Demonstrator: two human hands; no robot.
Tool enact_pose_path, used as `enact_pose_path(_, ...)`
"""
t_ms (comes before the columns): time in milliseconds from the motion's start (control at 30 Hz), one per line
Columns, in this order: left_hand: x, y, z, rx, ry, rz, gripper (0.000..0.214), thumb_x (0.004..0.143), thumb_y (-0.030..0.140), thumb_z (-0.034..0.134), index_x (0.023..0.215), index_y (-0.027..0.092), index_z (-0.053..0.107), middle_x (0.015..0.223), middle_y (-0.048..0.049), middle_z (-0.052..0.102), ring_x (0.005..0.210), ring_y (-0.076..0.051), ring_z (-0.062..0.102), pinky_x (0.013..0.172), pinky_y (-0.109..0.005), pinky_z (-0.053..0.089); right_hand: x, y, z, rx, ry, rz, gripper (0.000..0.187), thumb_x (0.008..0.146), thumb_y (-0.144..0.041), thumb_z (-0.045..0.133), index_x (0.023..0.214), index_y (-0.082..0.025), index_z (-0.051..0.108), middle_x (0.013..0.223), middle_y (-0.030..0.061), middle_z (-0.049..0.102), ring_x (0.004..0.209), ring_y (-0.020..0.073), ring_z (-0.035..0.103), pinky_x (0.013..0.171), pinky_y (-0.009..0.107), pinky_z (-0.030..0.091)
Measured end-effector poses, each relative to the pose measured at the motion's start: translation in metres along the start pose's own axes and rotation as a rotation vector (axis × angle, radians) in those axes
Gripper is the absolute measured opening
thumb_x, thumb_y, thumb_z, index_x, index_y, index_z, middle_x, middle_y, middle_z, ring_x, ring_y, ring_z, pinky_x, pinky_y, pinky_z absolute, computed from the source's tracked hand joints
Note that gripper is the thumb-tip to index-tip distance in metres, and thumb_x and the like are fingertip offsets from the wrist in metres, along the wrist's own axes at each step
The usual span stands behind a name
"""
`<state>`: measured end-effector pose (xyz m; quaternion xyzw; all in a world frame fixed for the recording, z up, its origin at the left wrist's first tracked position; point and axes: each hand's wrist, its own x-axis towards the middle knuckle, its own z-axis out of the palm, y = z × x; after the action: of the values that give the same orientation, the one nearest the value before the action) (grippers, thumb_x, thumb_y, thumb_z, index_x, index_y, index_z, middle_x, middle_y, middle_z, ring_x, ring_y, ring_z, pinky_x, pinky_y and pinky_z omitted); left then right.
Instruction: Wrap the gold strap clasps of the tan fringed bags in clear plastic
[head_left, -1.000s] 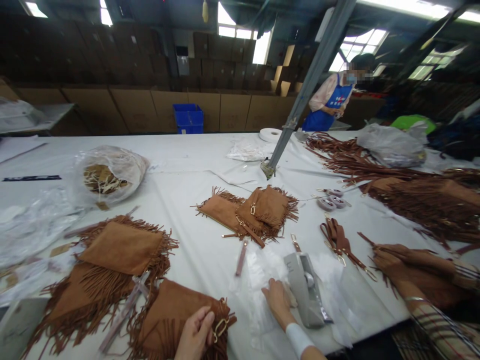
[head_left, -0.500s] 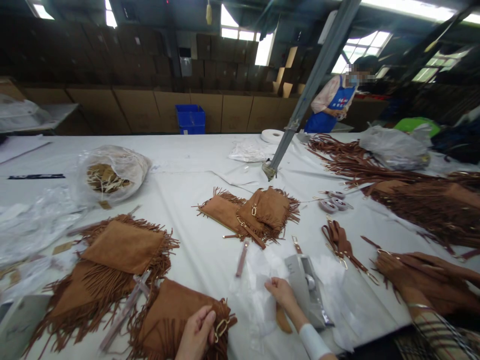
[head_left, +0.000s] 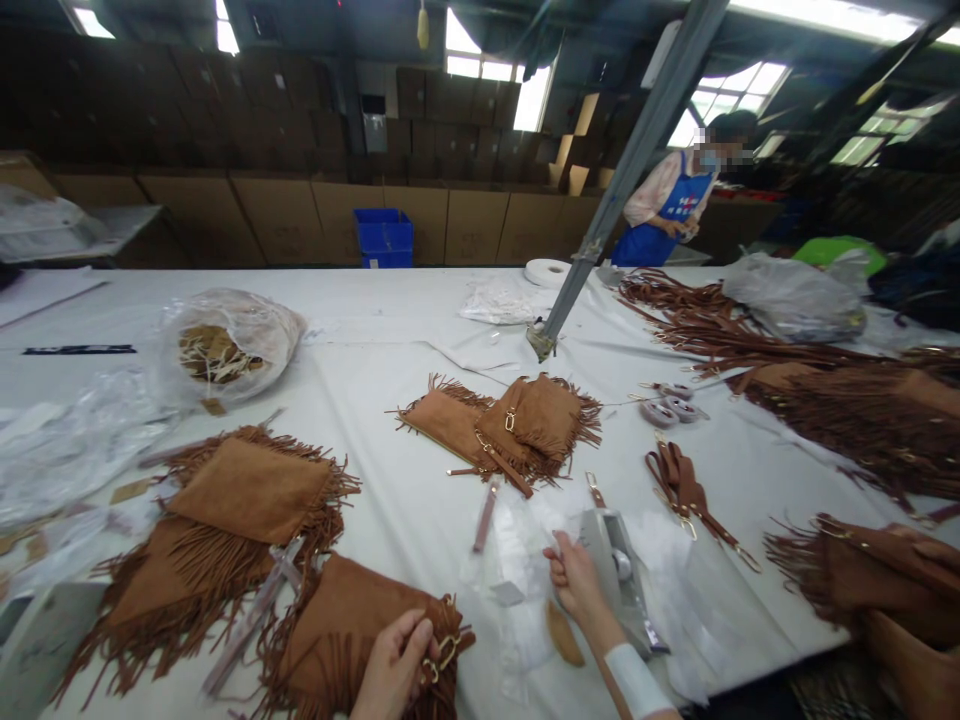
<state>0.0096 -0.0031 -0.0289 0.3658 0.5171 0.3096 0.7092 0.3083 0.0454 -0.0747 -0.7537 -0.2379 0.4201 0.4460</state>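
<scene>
My left hand (head_left: 396,662) lies closed on the clasp end of a brown fringed suede bag (head_left: 352,620), its thumb and finger by a gold clasp (head_left: 444,655). My right hand (head_left: 577,580) is closed, fingertips pinched over thin clear plastic sheets (head_left: 517,535); what they hold I cannot make out. Beside it stands a grey tape dispenser (head_left: 619,570). A small greyish square (head_left: 508,593) and a tan curved piece (head_left: 564,635) lie on the plastic. Left of my hands, more fringed bags (head_left: 247,490) are stacked.
Mid-table lies a pile of fringed bags (head_left: 525,425). Brown straps (head_left: 682,485) and tape rolls (head_left: 671,408) are to the right. A co-worker's hands hold another fringed bag (head_left: 862,570) at the right edge. A slanted metal post (head_left: 600,240) rises from the table.
My right hand has moved slightly up and right, and the small greyish square now shows on the plastic. My left hand stays. The co-worker's bag at right has been shifted and turned.
</scene>
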Motion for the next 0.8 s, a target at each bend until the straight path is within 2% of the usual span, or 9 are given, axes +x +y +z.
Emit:
enact_pose_path(100, 0.000, 0.004, 0.002, -0.012, -0.009, 0.003, 0.053, 0.070, 0.068, 0.059, 0.071, 0.015, 0.058, 0.045, 0.0073, 0.048, 0.032, -0.003, 0.031, 0.033, -0.016, 0.020, -0.007, -0.008, 0.004, 0.004, -0.061, 0.013, 0.026, 0.076, -0.048, 0.046, 0.074, -0.022, 0.040, 0.049, -0.0066, 0.045, 0.032, 0.0042, 0.026, 0.032, 0.015, 0.016)
enact_pose_path(200, -0.001, 0.015, 0.007, -0.083, -0.036, 0.014, 0.054, 0.071, 0.067, 0.059, 0.080, 0.014, 0.061, 0.038, 0.0101, 0.041, 0.030, -0.003, 0.027, 0.033, -0.016, 0.018, -0.024, -0.016, 0.017, -0.027, -0.183, 0.019, 0.023, 0.070, -0.039, 0.058, 0.076, -0.019, 0.050, 0.046, -0.0070, 0.047, 0.032, 0.0037, 0.028, 0.032, 0.015, 0.017)
enact_pose_path(300, 0.002, 0.027, 0.012, -0.171, -0.116, 0.016, 0.052, 0.074, 0.065, 0.059, 0.081, 0.013, 0.060, 0.033, 0.0110, 0.037, 0.028, -0.003, 0.026, 0.034, -0.017, 0.018, -0.051, -0.028, 0.035, -0.110, -0.412, -0.012, 0.032, 0.070, -0.038, 0.061, 0.092, -0.015, 0.058, 0.047, -0.0081, 0.047, 0.033, 0.0046, 0.032, 0.034, 0.016, 0.023)
enact_pose_path(367, 0.005, 0.033, 0.013, -0.215, -0.167, -0.011, 0.049, 0.073, 0.062, 0.062, 0.079, 0.013, 0.059, 0.033, 0.0104, 0.039, 0.027, -0.003, 0.027, 0.034, -0.017, 0.019, -0.070, -0.039, 0.047, -0.192, -0.604, -0.067, 0.040, 0.074, -0.039, 0.058, 0.105, -0.015, 0.059, 0.049, -0.0081, 0.048, 0.035, 0.0055, 0.034, 0.037, 0.017, 0.027)
enact_pose_path(433, 0.007, 0.036, 0.013, -0.247, -0.202, -0.041, 0.048, 0.071, 0.061, 0.065, 0.079, 0.014, 0.058, 0.037, 0.0096, 0.042, 0.028, -0.003, 0.029, 0.033, -0.017, 0.021, -0.085, -0.049, 0.055, -0.273, -0.727, -0.149, 0.042, 0.078, -0.040, 0.055, 0.111, -0.014, 0.059, 0.051, -0.0075, 0.047, 0.038, 0.0066, 0.036, 0.040, 0.019, 0.030)
enact_pose_path(533, 0.008, 0.038, 0.010, -0.297, -0.234, -0.046, 0.047, 0.071, 0.059, 0.066, 0.081, 0.014, 0.058, 0.039, 0.0092, 0.043, 0.030, -0.003, 0.032, 0.035, -0.017, 0.024, -0.100, -0.060, 0.060, -0.432, -0.762, -0.325, 0.044, 0.079, -0.031, 0.056, 0.120, -0.017, 0.058, 0.053, -0.0074, 0.045, 0.046, 0.0087, 0.040, 0.048, 0.020, 0.034)
enact_pose_path(633, 0.007, 0.039, 0.005, -0.310, -0.273, -0.015, 0.046, 0.074, 0.058, 0.064, 0.083, 0.013, 0.059, 0.041, 0.0080, 0.045, 0.032, -0.004, 0.034, 0.037, -0.017, 0.024, -0.107, -0.063, 0.062, -0.573, -0.737, -0.450, 0.058, 0.076, -0.020, 0.055, 0.134, -0.021, 0.047, 0.052, -0.0089, 0.044, 0.050, 0.0103, 0.043, 0.054, 0.021, 0.035)
enact_pose_path(733, 0.008, 0.037, 0.003, -0.230, -0.256, 0.010, 0.049, 0.073, 0.058, 0.065, 0.085, 0.010, 0.063, 0.044, 0.0060, 0.049, 0.032, -0.004, 0.035, 0.037, -0.017, 0.023, -0.111, -0.062, 0.066, -0.574, -0.715, -0.417, 0.067, 0.075, -0.018, 0.054, 0.140, -0.019, 0.037, 0.051, -0.0100, 0.044, 0.050, 0.0108, 0.043, 0.053, 0.021, 0.035)
enact_pose_path(800, 0.011, 0.034, 0.003, -0.183, -0.150, 0.041, 0.050, 0.072, 0.058, 0.066, 0.083, 0.010, 0.064, 0.040, 0.0073, 0.047, 0.031, -0.004, 0.034, 0.037, -0.018, 0.022, -0.114, -0.060, 0.068, -0.511, -0.710, -0.328, 0.075, 0.072, -0.020, 0.059, 0.142, -0.016, 0.032, 0.053, -0.0103, 0.045, 0.050, 0.0106, 0.043, 0.052, 0.020, 0.036)
